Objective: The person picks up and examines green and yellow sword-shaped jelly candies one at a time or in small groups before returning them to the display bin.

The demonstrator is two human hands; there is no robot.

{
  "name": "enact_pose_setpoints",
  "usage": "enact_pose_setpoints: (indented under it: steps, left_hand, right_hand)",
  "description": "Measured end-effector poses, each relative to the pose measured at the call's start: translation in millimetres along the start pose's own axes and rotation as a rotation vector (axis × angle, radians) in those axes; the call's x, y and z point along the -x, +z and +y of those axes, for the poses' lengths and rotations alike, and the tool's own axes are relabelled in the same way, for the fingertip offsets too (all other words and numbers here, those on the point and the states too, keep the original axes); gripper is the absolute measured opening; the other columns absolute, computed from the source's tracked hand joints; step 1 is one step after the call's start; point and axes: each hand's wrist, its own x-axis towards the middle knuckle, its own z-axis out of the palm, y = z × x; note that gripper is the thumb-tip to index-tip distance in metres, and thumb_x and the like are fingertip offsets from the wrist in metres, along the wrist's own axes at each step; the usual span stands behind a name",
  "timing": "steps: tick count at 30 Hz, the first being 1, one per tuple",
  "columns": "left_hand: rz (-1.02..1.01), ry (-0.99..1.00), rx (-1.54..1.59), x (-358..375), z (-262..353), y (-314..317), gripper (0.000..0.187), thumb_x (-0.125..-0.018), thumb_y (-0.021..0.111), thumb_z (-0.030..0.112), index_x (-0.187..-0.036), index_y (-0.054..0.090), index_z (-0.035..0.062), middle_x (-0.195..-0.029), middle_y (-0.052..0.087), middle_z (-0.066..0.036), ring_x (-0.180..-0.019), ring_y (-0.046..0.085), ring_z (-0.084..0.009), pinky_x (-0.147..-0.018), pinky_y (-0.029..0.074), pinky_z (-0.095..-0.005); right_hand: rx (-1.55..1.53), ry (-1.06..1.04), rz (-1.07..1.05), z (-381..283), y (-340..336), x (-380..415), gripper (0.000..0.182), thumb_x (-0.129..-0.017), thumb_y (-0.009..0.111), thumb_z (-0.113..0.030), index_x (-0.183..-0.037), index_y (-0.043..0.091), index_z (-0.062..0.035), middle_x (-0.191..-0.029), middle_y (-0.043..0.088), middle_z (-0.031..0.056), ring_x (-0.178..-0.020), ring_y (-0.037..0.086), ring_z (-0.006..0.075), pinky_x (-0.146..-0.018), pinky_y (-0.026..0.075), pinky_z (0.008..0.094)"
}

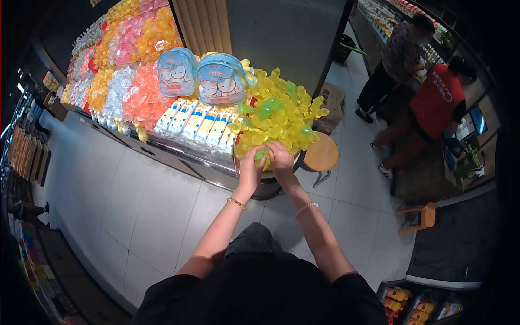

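Observation:
Both of my hands meet at the front edge of a heap of yellow packs (281,122) that has some green ones mixed in. A green pack (261,155) shows between them. My left hand (252,165) has its fingers curled around the green pack from the left. From the right, my right hand (280,158) closes on the same pack, its fingers bent over the top. Just left of the heap lie white, blue and yellow packets (208,127), with two blue cat-print bags (221,81) standing behind them.
Orange and clear packs (146,89) fill the counter leftward. A round wooden stool (321,153) stands right of the heap, near a cardboard box (331,103). Two people stand at the right, one in a red vest (437,100). A small orange stool (425,216) is at lower right.

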Motion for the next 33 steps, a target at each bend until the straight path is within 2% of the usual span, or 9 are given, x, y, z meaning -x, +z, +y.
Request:
enact_pose_setpoints:
  steps: [3,6,9,15,18,21,27,30,33]
  left_hand:
    - [0.028,0.105,-0.041,0,0,3,0.033,-0.085,0.066,0.002,-0.116,0.058,0.0029,-0.114,0.064,-0.016,-0.102,0.064,-0.0289,-0.084,0.05,-0.034]
    - [-0.071,-0.101,0.146,-5,10,1,0.033,-0.085,0.065,0.004,-0.117,0.058,0.0029,-0.115,0.063,-0.016,-0.106,0.062,-0.0289,-0.084,0.05,-0.0335]
    - [-0.084,-0.019,0.03,-7,2,1,0.035,-0.085,0.064,0.004,-0.119,0.057,0.003,-0.118,0.062,-0.016,-0.111,0.059,-0.0298,-0.085,0.05,-0.0332]
    - [-0.06,0.149,0.102,-2,9,24,0.036,-0.085,0.063,0.005,-0.12,0.056,0.0027,-0.122,0.06,-0.017,-0.116,0.056,-0.0322,-0.095,0.047,-0.0359]
    - [-0.123,0.05,-0.014,-7,-1,20,0.036,-0.084,0.063,0.007,-0.119,0.056,0.0011,-0.126,0.058,-0.02,-0.115,0.056,-0.0386,-0.097,0.045,-0.0394]
    - [-0.182,0.051,-0.013,-9,-4,14,0.039,-0.084,0.063,0.008,-0.122,0.055,0.0022,-0.132,0.054,-0.019,-0.12,0.053,-0.0367,-0.1,0.044,-0.0395]
    - [-0.146,0.067,-0.042,5,2,15,0.038,-0.087,0.06,0.006,-0.124,0.055,0.0038,-0.135,0.051,-0.019,-0.125,0.048,-0.0354,-0.102,0.042,-0.0386]
    - [-0.059,0.155,-0.165,13,21,7,0.036,-0.086,0.055,0.0,-0.123,0.055,0.0023,-0.131,0.054,-0.018,-0.121,0.051,-0.0359,-0.1,0.044,-0.0402]
    - [-0.035,0.151,-0.19,9,14,11,0.035,-0.085,0.051,-0.005,-0.119,0.057,0.0003,-0.127,0.057,-0.018,-0.116,0.054,-0.0368,-0.096,0.046,-0.0418]
  right_hand:
    - [0.086,0.041,-0.009,5,8,-1,0.026,-0.079,0.059,-0.003,-0.104,0.064,-0.0077,-0.103,0.064,0.0087,-0.097,0.061,0.0304,-0.082,0.05,0.0397]
    - [0.113,0.107,-0.063,-5,0,-4,0.026,-0.08,0.059,-0.004,-0.105,0.063,-0.0079,-0.101,0.063,0.0086,-0.095,0.061,0.031,-0.079,0.051,0.0398]
    - [-0.014,0.074,-0.018,-33,-19,1,0.025,-0.081,0.059,-0.005,-0.105,0.062,-0.0078,-0.1,0.063,0.0079,-0.092,0.062,0.0318,-0.076,0.052,0.0404]
    - [-0.057,-0.023,0.086,-5,-24,8,0.026,-0.077,0.057,-0.002,-0.101,0.063,-0.0083,-0.1,0.061,0.0092,-0.087,0.063,0.0317,-0.071,0.053,0.0401]
    - [0.19,0.05,-0.106,4,-6,4,0.028,-0.077,0.057,-0.003,-0.103,0.064,-0.0097,-0.102,0.061,0.0087,-0.089,0.063,0.0298,-0.072,0.053,0.0381]
    - [0.206,0.127,-0.105,-2,-7,5,0.028,-0.081,0.056,-0.004,-0.107,0.064,-0.01,-0.104,0.061,0.0056,-0.094,0.061,0.0298,-0.079,0.052,0.0392]
    - [0.103,0.033,0.24,-20,-78,-4,0.038,-0.081,0.056,-0.003,-0.119,0.06,-0.008,-0.116,0.055,0.0151,-0.11,0.053,0.0348,-0.094,0.044,0.0415]
    - [0.123,0.216,0.344,-19,-114,-20,0.041,-0.084,0.056,-0.003,-0.125,0.053,-0.005,-0.128,0.048,0.0186,-0.118,0.047,0.0357,-0.101,0.039,0.0415]
    - [0.157,0.298,0.249,29,-105,-18,0.045,-0.086,0.056,-0.004,-0.13,0.048,-0.0053,-0.134,0.043,0.0189,-0.12,0.044,0.0349,-0.101,0.038,0.0414]
